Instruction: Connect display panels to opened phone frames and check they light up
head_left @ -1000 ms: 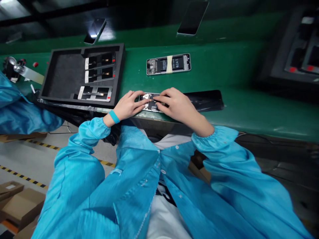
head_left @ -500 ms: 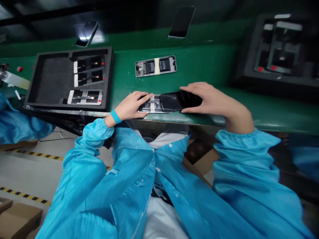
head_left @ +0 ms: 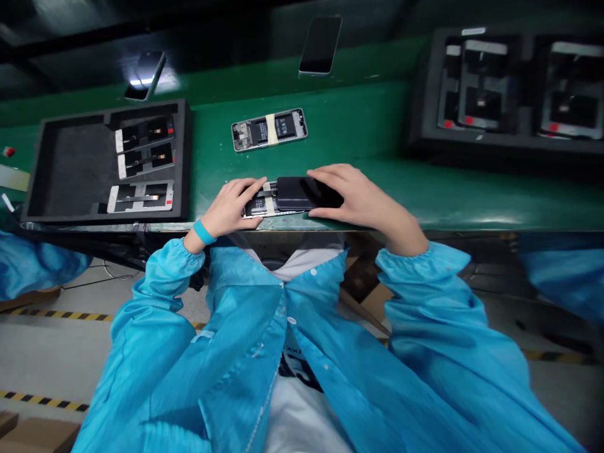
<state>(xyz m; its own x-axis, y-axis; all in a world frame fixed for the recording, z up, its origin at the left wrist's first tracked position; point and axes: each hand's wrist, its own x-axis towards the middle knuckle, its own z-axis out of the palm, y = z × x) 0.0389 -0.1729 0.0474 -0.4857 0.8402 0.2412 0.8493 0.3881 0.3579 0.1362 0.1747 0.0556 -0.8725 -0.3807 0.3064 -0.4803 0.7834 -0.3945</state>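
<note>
An opened phone body (head_left: 257,207), its battery and a strip of pale tape showing, lies near the green bench's front edge. My left hand (head_left: 229,204) grips its left end, thumb on the near side and fingers on the far side. Over its right part sits a black phone screen (head_left: 293,193), face up. My right hand (head_left: 358,200) holds that screen by its two long edges, between thumb and fingers. Whether the screen touches the body beneath, I cannot tell. Farther back lies a second opened phone body (head_left: 284,126) with tape across its battery.
On the left stands a black foam tray (head_left: 66,167) holding several screen parts (head_left: 141,196). Another foam tray (head_left: 427,94) with screen parts is at right. Two dark phones (head_left: 321,45) lie at the back. Blue sleeves of other people (head_left: 40,264) show at both sides.
The black screen has shifted slightly left over the phone body and lies straighter along it, my right hand moving with it. My left hand keeps its grip. The whole view has also swung right.
</note>
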